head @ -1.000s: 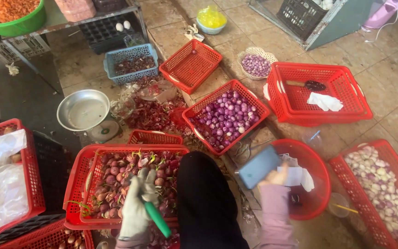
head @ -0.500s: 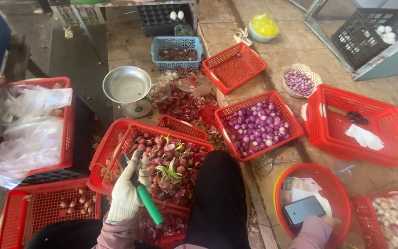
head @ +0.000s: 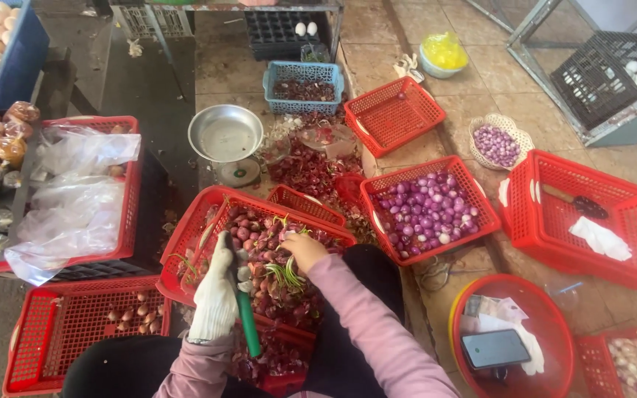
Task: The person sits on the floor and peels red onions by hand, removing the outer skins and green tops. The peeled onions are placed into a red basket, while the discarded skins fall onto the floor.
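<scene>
My left hand point(head: 217, 296), in a white glove, grips a knife with a green handle point(head: 246, 323), blade pointing up over a red basket point(head: 186, 239) of unpeeled red shallots point(head: 270, 247). My right hand point(head: 304, 249), bare with a pink sleeve, reaches into that basket and rests on the shallots, fingers curled around one or on top of it; which, I cannot tell. A dark phone point(head: 495, 348) lies in a round red basin point(head: 551, 309) at my right, on papers.
A red basket of peeled purple shallots point(head: 425, 206) sits ahead right. Beyond it are an empty red basket point(head: 394, 114), a blue basket of skins point(head: 302, 87) and a metal scale pan point(head: 225, 133). A red crate with a white cloth point(head: 599, 239) is right; plastic bags point(head: 75, 206) lie left.
My right hand put the phone into the round basin, left it there and swung left into the shallot basket. The view shifted left. My left hand kept the knife.
</scene>
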